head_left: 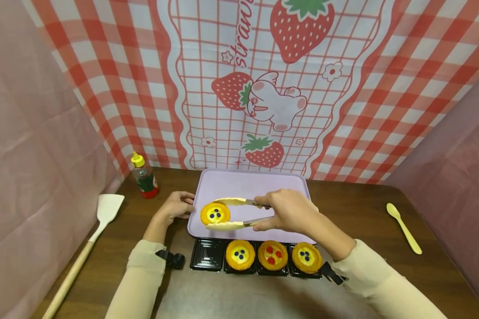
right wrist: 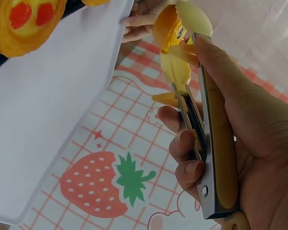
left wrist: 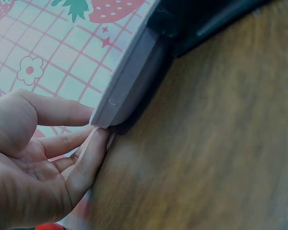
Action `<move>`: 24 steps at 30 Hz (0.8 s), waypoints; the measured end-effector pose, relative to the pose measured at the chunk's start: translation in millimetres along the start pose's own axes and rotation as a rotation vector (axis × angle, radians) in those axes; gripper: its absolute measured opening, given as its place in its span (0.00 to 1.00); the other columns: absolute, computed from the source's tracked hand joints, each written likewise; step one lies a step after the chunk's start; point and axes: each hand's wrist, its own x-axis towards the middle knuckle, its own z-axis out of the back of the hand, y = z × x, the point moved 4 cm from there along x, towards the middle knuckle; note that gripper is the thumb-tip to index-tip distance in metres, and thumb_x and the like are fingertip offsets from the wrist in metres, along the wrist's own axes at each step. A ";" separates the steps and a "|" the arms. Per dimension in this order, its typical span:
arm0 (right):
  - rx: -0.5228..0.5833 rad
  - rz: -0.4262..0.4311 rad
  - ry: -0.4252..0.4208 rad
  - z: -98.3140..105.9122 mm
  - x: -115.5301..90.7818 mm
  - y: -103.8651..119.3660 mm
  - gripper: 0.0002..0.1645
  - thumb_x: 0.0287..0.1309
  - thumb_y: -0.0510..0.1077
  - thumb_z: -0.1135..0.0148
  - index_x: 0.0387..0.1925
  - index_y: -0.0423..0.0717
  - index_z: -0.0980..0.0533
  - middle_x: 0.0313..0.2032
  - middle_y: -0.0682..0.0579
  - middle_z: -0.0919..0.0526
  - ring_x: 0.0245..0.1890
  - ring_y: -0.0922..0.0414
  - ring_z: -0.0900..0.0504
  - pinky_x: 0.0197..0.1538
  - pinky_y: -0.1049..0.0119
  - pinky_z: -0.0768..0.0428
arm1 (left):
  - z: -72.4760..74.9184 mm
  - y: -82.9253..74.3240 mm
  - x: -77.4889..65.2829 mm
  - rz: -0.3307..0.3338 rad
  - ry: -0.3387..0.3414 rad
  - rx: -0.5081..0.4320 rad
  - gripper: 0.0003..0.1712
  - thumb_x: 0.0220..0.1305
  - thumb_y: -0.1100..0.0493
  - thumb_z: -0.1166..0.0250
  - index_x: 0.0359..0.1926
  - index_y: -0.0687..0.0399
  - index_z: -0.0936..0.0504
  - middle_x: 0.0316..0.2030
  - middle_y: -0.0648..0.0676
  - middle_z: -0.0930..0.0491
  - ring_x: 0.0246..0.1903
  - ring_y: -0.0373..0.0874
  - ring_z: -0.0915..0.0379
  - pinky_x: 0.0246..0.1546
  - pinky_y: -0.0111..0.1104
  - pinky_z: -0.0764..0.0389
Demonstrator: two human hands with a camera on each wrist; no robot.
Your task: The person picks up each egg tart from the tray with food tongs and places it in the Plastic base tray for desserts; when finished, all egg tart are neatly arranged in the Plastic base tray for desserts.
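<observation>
My right hand (head_left: 289,210) grips a pair of tongs (head_left: 259,221) with pale yellow scalloped tips and metal arms. Between the tips is an egg tart (head_left: 215,213) with dark blue berries, over the left part of a lilac tray (head_left: 255,184). The right wrist view shows the tart (right wrist: 164,28) side-on, with the fingers wrapped round the tongs' handle (right wrist: 221,143). At the tray's left edge, my left hand (head_left: 177,206) pinches the rim; the left wrist view has the fingertips on both sides of the tray edge (left wrist: 120,86).
In front of the tray stand black square holders; the leftmost holder (head_left: 208,254) is bare, the others bear a berry tart (head_left: 240,255), a red-topped tart (head_left: 272,255) and another berry tart (head_left: 306,258). A squeeze bottle (head_left: 145,179), white spatula (head_left: 107,208) and yellow spoon (head_left: 405,230) lie outward.
</observation>
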 end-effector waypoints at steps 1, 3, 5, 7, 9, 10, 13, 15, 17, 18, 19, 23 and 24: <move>0.002 0.005 0.004 -0.3 -1.3 0.2 0.41 0.43 0.71 0.27 0.55 0.53 0.17 0.37 0.59 0.14 0.26 0.63 0.26 0.27 0.66 0.27 | 0.0 -0.2 0.2 0.003 -0.003 -0.001 0.28 0.54 0.73 0.34 0.58 0.72 0.27 0.43 0.63 0.26 0.33 0.47 0.25 0.32 0.38 0.15; -0.004 0.019 0.006 -0.5 -3.8 1.1 0.42 0.43 0.72 0.27 0.55 0.53 0.18 0.36 0.59 0.14 0.26 0.63 0.26 0.28 0.66 0.26 | 0.2 -0.6 0.3 0.007 -0.004 0.000 0.28 0.55 0.73 0.34 0.58 0.72 0.27 0.43 0.63 0.26 0.33 0.47 0.25 0.33 0.39 0.15; -0.005 0.031 0.000 -0.7 -6.0 2.5 0.42 0.43 0.72 0.28 0.56 0.52 0.18 0.37 0.58 0.14 0.26 0.63 0.27 0.28 0.66 0.26 | 0.2 -0.5 0.4 0.012 -0.005 0.001 0.27 0.55 0.73 0.34 0.58 0.72 0.26 0.44 0.63 0.26 0.34 0.47 0.25 0.33 0.39 0.15; -0.010 0.040 -0.004 -0.3 -8.4 4.5 0.43 0.43 0.72 0.28 0.56 0.52 0.18 0.37 0.58 0.14 0.26 0.63 0.26 0.28 0.67 0.26 | 0.0 -0.3 0.2 0.016 -0.006 0.001 0.27 0.55 0.73 0.34 0.58 0.72 0.26 0.44 0.63 0.26 0.34 0.47 0.24 0.33 0.39 0.15; -0.015 0.047 -0.011 0.8 -11.0 7.2 0.43 0.43 0.72 0.28 0.57 0.53 0.18 0.36 0.59 0.14 0.26 0.63 0.26 0.27 0.67 0.27 | -0.3 -0.2 0.0 0.017 -0.004 0.004 0.27 0.56 0.73 0.34 0.58 0.72 0.26 0.44 0.63 0.26 0.34 0.47 0.24 0.33 0.39 0.15; -0.015 0.048 -0.011 1.0 -12.1 8.4 0.43 0.43 0.73 0.28 0.57 0.53 0.18 0.36 0.59 0.15 0.26 0.64 0.26 0.27 0.67 0.27 | -0.4 -0.1 0.0 0.016 -0.003 0.003 0.27 0.56 0.73 0.34 0.58 0.72 0.26 0.44 0.63 0.26 0.34 0.47 0.25 0.33 0.38 0.15; -0.014 0.059 -0.018 2.8 -15.2 12.7 0.44 0.44 0.74 0.30 0.57 0.54 0.19 0.36 0.60 0.15 0.26 0.63 0.26 0.28 0.66 0.26 | -0.7 -0.4 0.3 0.010 -0.001 0.003 0.27 0.56 0.72 0.34 0.58 0.72 0.26 0.44 0.63 0.26 0.34 0.47 0.25 0.33 0.38 0.15; -0.016 0.077 -0.022 3.1 -16.7 15.4 0.44 0.44 0.75 0.31 0.57 0.54 0.19 0.36 0.61 0.15 0.27 0.63 0.24 0.29 0.66 0.24 | -0.8 -0.6 0.7 0.005 0.002 -0.001 0.27 0.56 0.72 0.34 0.58 0.72 0.26 0.43 0.63 0.26 0.33 0.47 0.25 0.32 0.37 0.15; -0.020 0.097 -0.023 2.8 -18.1 18.3 0.44 0.45 0.76 0.32 0.57 0.53 0.18 0.36 0.60 0.15 0.29 0.62 0.21 0.30 0.65 0.22 | -0.7 -0.3 1.0 0.006 -0.002 0.000 0.27 0.55 0.72 0.34 0.57 0.72 0.26 0.43 0.63 0.26 0.33 0.46 0.24 0.32 0.37 0.15; -0.021 0.107 -0.020 2.0 -18.6 19.6 0.44 0.45 0.76 0.33 0.56 0.53 0.18 0.37 0.60 0.14 0.30 0.62 0.20 0.31 0.64 0.21 | -0.7 -0.2 0.8 0.009 -0.004 -0.001 0.26 0.55 0.73 0.34 0.57 0.72 0.26 0.43 0.63 0.26 0.33 0.46 0.24 0.32 0.37 0.15; -0.021 0.117 -0.016 0.8 -19.0 20.8 0.44 0.45 0.76 0.33 0.56 0.53 0.18 0.37 0.60 0.14 0.32 0.61 0.18 0.32 0.63 0.20 | -0.8 -0.2 0.5 0.006 -0.001 0.003 0.27 0.55 0.73 0.34 0.57 0.72 0.26 0.43 0.63 0.26 0.32 0.46 0.24 0.31 0.37 0.15; -0.003 0.134 0.019 -6.3 -20.1 24.6 0.42 0.45 0.73 0.30 0.56 0.51 0.18 0.39 0.59 0.13 0.36 0.58 0.16 0.36 0.60 0.18 | -0.7 -0.4 -1.0 0.014 -0.004 0.002 0.27 0.55 0.72 0.33 0.57 0.72 0.26 0.43 0.63 0.26 0.32 0.47 0.24 0.31 0.37 0.15; 0.004 0.134 0.032 -8.7 -20.1 25.2 0.41 0.45 0.72 0.29 0.56 0.51 0.18 0.40 0.59 0.13 0.37 0.58 0.16 0.36 0.59 0.18 | -0.8 -0.6 -1.3 0.015 -0.002 0.001 0.27 0.55 0.72 0.33 0.57 0.72 0.26 0.43 0.63 0.27 0.32 0.47 0.24 0.31 0.37 0.15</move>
